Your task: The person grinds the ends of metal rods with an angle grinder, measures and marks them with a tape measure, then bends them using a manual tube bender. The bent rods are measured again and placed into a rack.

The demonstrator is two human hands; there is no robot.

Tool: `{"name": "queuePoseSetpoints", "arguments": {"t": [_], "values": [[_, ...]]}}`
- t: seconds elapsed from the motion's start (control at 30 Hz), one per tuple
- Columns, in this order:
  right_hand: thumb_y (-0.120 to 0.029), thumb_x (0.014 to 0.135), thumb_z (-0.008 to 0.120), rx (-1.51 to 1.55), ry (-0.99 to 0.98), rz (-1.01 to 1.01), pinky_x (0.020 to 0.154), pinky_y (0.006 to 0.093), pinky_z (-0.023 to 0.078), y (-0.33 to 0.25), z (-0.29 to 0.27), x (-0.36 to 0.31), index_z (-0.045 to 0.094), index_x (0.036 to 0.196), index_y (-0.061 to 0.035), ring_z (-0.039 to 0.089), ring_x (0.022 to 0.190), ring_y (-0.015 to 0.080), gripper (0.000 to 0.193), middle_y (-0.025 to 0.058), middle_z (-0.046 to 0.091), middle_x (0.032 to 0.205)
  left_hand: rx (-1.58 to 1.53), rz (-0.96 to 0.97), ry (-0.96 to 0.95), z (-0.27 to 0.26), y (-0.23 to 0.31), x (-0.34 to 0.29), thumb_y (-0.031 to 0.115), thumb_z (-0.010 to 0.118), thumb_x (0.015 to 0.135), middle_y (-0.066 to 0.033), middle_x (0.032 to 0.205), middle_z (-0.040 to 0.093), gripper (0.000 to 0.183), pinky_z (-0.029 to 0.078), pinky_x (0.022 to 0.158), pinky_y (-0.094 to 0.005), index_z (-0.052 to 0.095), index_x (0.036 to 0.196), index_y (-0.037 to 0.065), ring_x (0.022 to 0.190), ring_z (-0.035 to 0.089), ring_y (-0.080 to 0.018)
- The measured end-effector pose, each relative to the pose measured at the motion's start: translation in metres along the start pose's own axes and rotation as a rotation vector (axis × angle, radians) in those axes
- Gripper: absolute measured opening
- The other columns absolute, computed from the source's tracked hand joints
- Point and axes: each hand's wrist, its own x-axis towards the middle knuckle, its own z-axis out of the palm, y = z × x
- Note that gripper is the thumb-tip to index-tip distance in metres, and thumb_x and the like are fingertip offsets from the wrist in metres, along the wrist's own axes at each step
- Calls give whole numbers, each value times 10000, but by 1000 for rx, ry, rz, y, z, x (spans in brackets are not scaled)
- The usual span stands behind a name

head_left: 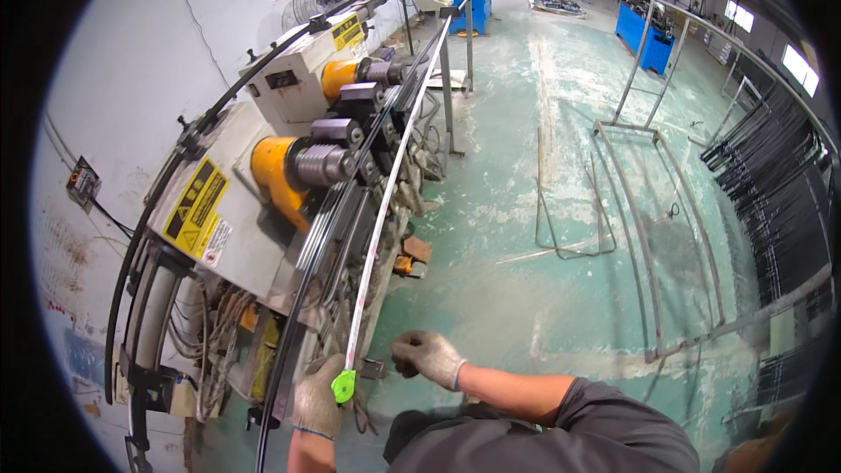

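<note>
A bright green tape measure (344, 386) sits in my gloved left hand (316, 396), low beside the machine's front edge. Its long pale blade (379, 232) runs up and away from me alongside the machine. Just left of the blade, dark metal rods (308, 291) lie lengthwise on the machine. My gloved right hand (427, 357) hovers right of the tape measure, apart from it. Its fingers curl inward, and their inner side is hidden from me.
Roller machine (229, 184) with orange arms stands along the left wall. Bricks (414, 254) lie by its base. Right of me are a metal frame (644, 245) on the green floor (491, 298) and a rack of black rods (771, 166). Blue machines (644, 35) stand farther off.
</note>
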Motion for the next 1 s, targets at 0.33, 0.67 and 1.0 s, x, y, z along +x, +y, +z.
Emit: {"name": "queuePoseSetpoints", "arguments": {"t": [0.33,0.67,1.0], "values": [[-232,1113,731,57,246,-201,767,367,636,-194,-229,178,704,1245,78,759,854,210,337,118,759,1008,-301,-91,-108,201,81,239,304,651,1096,-70,852,723,293,445,510,-318,786,1109,45,648,684,-193],[-162,1098,705,-15,373,-289,639,320,537,-411,-425,446,683,1158,74,638,722,167,245,85,685,918,-296,-159,-213,390,191,468,285,613,1086,-52,836,731,344,425,538,-312,792,1199,14,670,639,-163],[-438,1082,692,-416,550,-232,727,421,607,-614,-628,769,763,1145,39,730,794,262,486,158,756,929,-269,-5,-50,539,304,641,298,751,1015,-71,844,718,314,461,485,-323,753,1109,-2,603,686,-192]]}}
